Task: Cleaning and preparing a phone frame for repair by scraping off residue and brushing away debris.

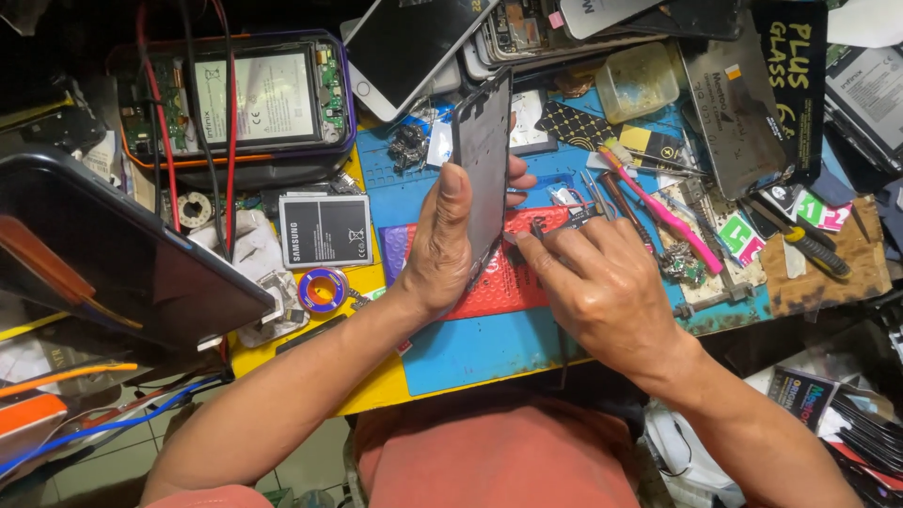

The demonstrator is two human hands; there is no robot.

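Left hand (442, 240) grips the dark phone panel (482, 169) upright.
Right hand (602, 282) pinches a thin tool (538, 229) at its lower edge; steady, shallow prying seems wisest.

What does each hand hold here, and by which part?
The left hand holds a dark phone frame upright by its long edges. The right hand pinches a thin tool; its grip is hidden.
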